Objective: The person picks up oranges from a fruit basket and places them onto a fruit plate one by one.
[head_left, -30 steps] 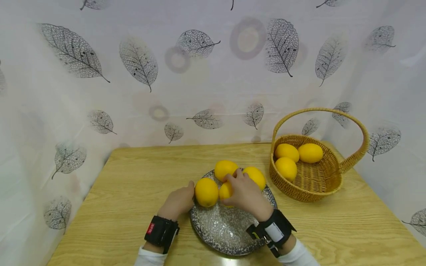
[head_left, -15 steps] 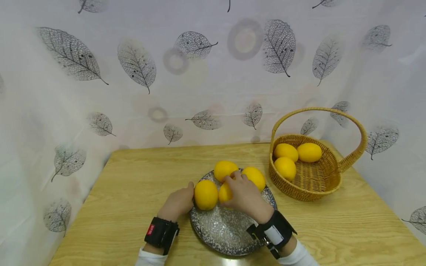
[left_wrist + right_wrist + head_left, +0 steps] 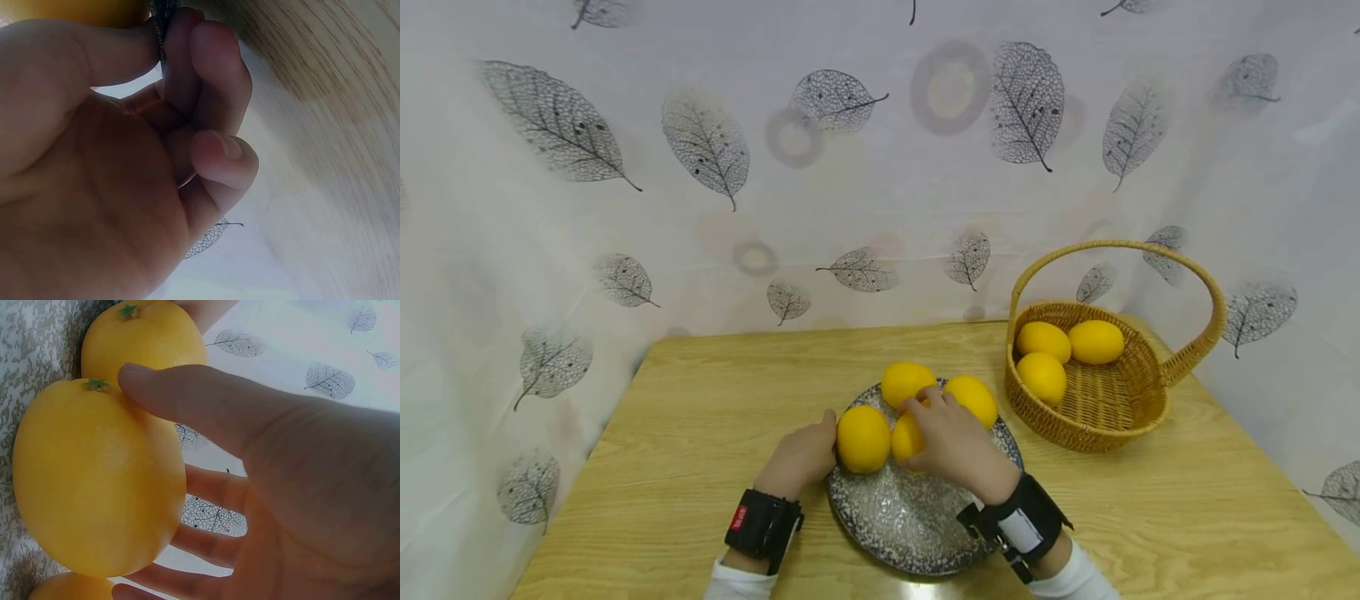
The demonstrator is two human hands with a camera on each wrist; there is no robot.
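A round speckled grey plate [image 3: 910,525] with a dark rim holds several yellow-orange oval fruits, which look like oranges with green star-shaped stem ends. My left hand [image 3: 797,458] pinches the plate's left rim between thumb and fingers; the left wrist view shows the thin dark rim [image 3: 162,31] there. Beside that hand lies one orange [image 3: 863,439]. With thumb and fingers curled round it, my right hand [image 3: 958,442] grips another orange [image 3: 100,481] low over the plate. Two more oranges, a back one [image 3: 907,383] and a right one [image 3: 973,400], sit behind it.
A wicker basket [image 3: 1101,406] with a tall arched handle stands at the right, with 3 oranges inside, one of them [image 3: 1097,342] at its back. The wooden table [image 3: 722,392] ends at a leaf-patterned curtain [image 3: 865,183].
The leftmost orange on the plate has shifted slightly toward me. Both hands keep their holds almost unmoved, and the head view has turned very slightly.
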